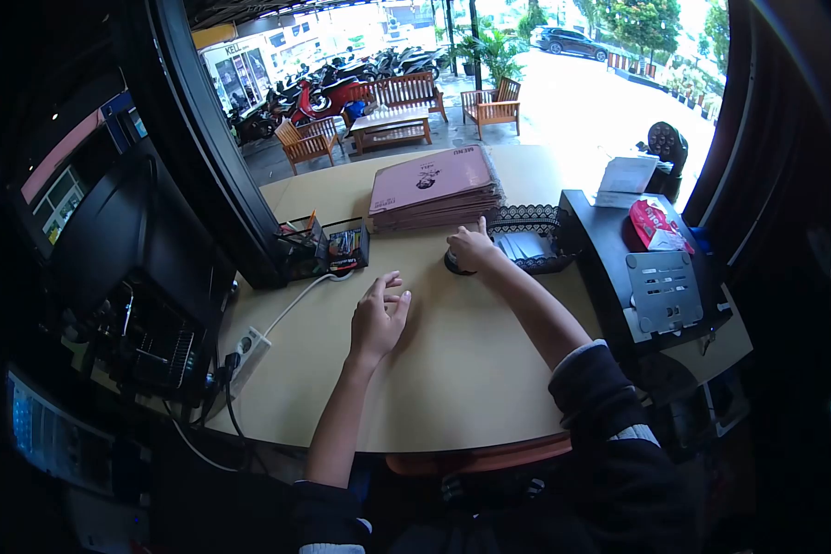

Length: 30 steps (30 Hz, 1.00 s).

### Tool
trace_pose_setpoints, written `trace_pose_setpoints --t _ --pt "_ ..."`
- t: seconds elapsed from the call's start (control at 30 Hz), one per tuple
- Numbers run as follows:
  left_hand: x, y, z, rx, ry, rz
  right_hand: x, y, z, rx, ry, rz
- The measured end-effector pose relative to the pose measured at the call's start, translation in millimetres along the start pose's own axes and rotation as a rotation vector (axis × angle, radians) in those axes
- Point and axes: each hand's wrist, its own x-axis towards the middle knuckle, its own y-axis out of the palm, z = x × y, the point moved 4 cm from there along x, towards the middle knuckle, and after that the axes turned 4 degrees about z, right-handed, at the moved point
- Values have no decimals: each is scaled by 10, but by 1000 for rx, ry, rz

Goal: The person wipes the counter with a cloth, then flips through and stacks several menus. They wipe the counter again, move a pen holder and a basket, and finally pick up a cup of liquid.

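Note:
My right hand (pixel 472 249) reaches forward over a small dark round object (pixel 454 264), which is mostly covered by the hand and whose kind I cannot make out. Its fingers appear curled onto that object, with one finger pointing away from me. Just to the right stands a black basket (pixel 529 266) with lace-like cut-out sides and pale papers or cards inside. Behind the hand lies a stack of pink menus (pixel 434 185). My left hand (pixel 379 316) hovers above the table (pixel 462 369), its fingers loosely bent and apart, holding nothing.
A pen holder (pixel 302 242) and a small black box (pixel 348 246) stand at left, near a white power strip (pixel 249 351) with cables. On the right, a black cash-drawer-like unit (pixel 609 240) carries a red packet (pixel 657 226) and a grey stand (pixel 665 292). A dark window post (pixel 208 138) rises at left.

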Motion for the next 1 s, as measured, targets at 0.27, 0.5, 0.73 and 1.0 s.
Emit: trace_pose_setpoints --t 0.27,0.5,0.73,1.0 --pt "-31 63 63 4 55 86 -99 67 54 -213 117 117" --pt "-334 333 -265 58 183 238 -1483 -59 459 160 -383 -569" --pt "-788 1197 -926 -136 236 264 -3655 128 -199 275 -358 -585" --pt "-1262 1535 -1174 -289 243 218 -4614 639 -1466 205 89 -491"
